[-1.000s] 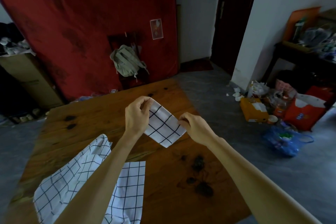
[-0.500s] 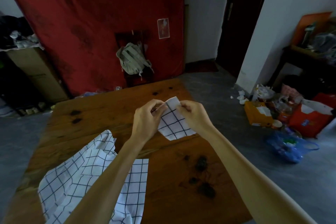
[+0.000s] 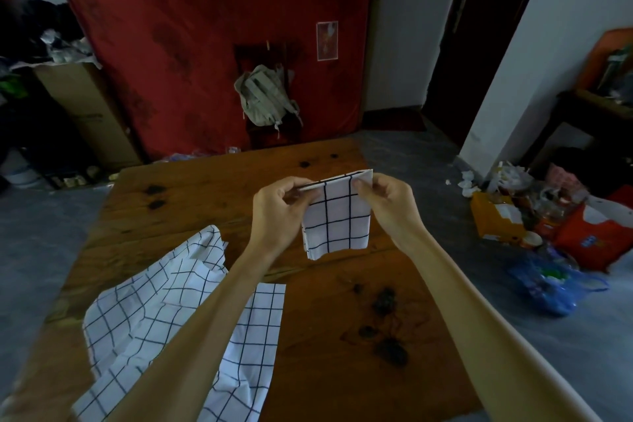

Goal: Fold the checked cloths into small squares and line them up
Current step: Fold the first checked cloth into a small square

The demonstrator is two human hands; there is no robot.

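A wooden table [image 3: 191,202] carries my unfolded checked cloths [image 3: 144,312] at near left. Above its middle, my left hand [image 3: 279,212] and right hand [image 3: 388,202] each pinch the folded cloth's [image 3: 337,219] top corners, letting it hang.

Your left forearm [image 3: 191,329] covers the middle of the loose cloths [image 3: 144,312], so you cannot tell how many lie there — and the bottom edge cuts them off. Your left hand [image 3: 279,212] hides the left top corner of the folded cloth [image 3: 337,216]; how many layers it has is unclear. The table [image 3: 212,188] runs out of view below. The clutter [image 3: 534,209] on the floor at right is too dim and small to name.
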